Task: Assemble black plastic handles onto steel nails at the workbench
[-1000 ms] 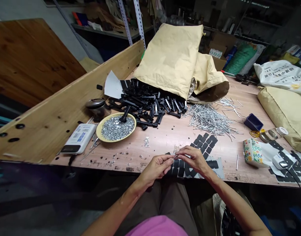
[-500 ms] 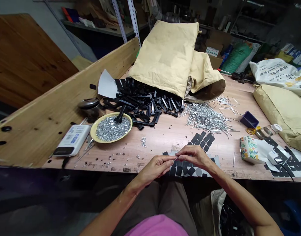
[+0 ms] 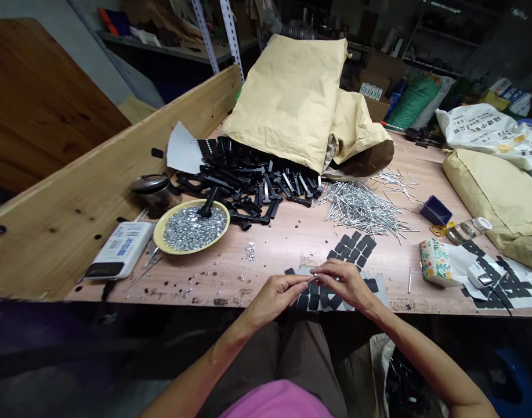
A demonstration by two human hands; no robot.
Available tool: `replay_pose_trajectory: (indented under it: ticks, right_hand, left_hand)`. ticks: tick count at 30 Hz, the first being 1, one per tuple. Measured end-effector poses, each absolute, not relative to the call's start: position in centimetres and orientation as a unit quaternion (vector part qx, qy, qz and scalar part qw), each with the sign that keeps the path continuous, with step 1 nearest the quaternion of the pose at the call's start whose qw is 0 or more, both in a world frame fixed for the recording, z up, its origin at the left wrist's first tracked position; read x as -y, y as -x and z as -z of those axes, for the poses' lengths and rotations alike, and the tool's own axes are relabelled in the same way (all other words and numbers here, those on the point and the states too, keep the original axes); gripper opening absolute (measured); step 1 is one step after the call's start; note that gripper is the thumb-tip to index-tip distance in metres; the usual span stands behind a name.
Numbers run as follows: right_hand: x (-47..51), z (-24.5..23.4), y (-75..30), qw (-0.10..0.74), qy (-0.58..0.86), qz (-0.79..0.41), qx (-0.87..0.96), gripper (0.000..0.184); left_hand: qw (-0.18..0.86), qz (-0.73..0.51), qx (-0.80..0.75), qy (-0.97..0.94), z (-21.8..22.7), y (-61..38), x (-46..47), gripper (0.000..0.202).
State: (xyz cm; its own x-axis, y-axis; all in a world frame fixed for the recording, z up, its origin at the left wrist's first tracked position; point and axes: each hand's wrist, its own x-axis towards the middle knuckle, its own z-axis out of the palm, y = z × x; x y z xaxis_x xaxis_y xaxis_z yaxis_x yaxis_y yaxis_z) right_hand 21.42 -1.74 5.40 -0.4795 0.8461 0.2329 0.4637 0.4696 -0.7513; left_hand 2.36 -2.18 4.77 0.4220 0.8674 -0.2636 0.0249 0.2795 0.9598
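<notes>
Head view: as a moment earlier, the left hand and right hand stay pinched together on what looks like a small nail, mostly hidden, above a sheet of black pads on the desk.

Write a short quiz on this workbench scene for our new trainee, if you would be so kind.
1. Multiple choice: What mostly fills the yellow dish? A) small silver pieces B) coiled wire C) water

2. True or false: The tan paper sack lies on the workbench with its open end toward the black plastic parts.

3. Short answer: What lies on the workbench just beneath the left hand and right hand?

Key: 1 A; 2 true; 3 a sheet of black pads.
</notes>
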Motion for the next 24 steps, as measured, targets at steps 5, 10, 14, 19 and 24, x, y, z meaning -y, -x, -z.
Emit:
replay_pose_trajectory:
  ticks: [5,10,14,19,24]
  right_hand:
    - [1.9,-5.2,-21.5,0.325,0.425,-0.330,0.777,0.027]
    - [1.9,-5.6,-21.8,0.318,0.398,-0.335,0.793,0.029]
    - [2.0,-5.7,-22.2,0.309,0.382,-0.307,0.815,0.028]
    - [2.2,-5.1,-22.4,0.307,0.374,-0.246,0.840,0.030]
    - [2.3,-4.9,-22.6,0.280,0.364,-0.198,0.866,0.029]
  left_hand:
    - [0.686,-0.309,-0.422,-0.505,-4.6,-2.6,2.2,0.041]
    - [0.692,-0.285,-0.411,-0.520,-4.3,-2.5,2.2,0.048]
    - [0.689,-0.274,-0.423,-0.521,-4.4,-2.6,2.3,0.047]
    - [0.677,-0.293,-0.434,-0.517,-4.3,-2.9,2.3,0.044]
    - [0.661,-0.306,-0.425,-0.538,-4.0,-3.1,2.3,0.038]
